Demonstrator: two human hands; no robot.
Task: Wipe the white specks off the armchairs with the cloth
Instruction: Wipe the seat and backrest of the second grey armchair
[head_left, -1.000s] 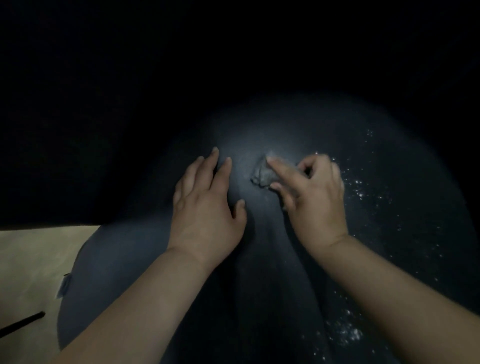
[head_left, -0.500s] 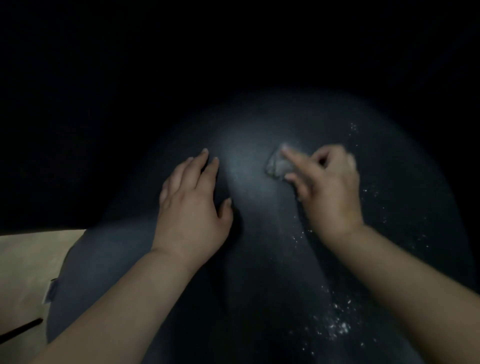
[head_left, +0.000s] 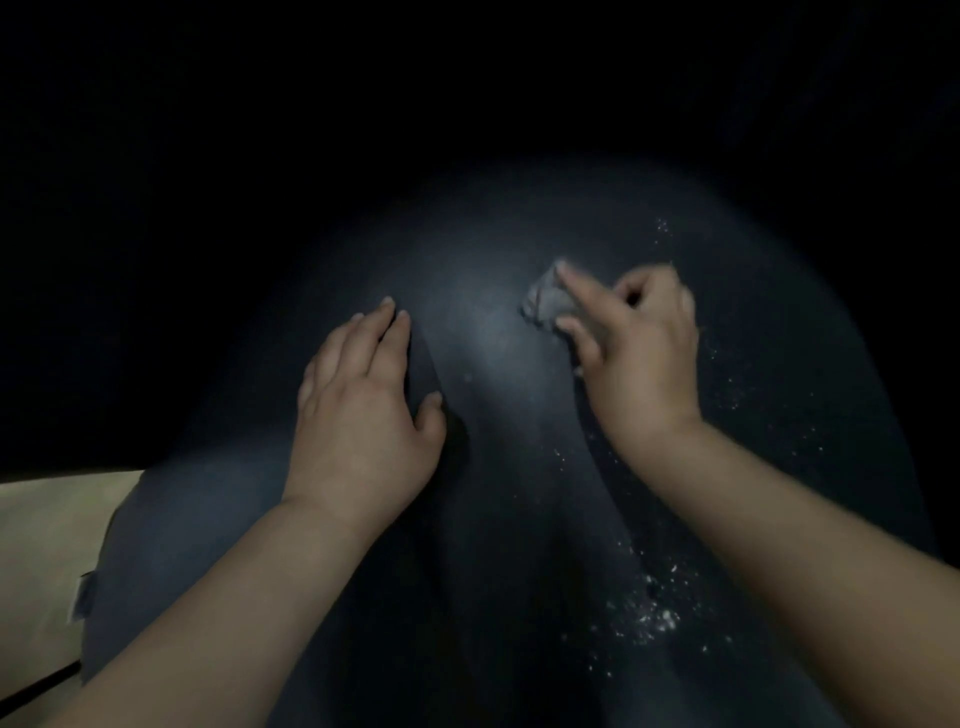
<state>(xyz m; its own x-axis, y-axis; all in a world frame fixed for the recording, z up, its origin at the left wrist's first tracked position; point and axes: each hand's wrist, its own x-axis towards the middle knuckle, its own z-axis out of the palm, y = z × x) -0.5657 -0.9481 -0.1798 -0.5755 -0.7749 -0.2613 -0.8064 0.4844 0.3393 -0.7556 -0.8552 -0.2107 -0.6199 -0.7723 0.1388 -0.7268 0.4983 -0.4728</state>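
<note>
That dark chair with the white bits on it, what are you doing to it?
A person is cleaning a dark armchair. The right hand grips a small crumpled cloth and presses it onto the chair, with the pointer finger stretched over it. The left hand rests flat on the chair beside it. White specks are scattered near the right arm, with more to the right of that hand, so the wiping is not finished.

Both forearms bare to frame edge, no sleeves; hands (head_left: 363, 415) ungloved, nails short.
</note>
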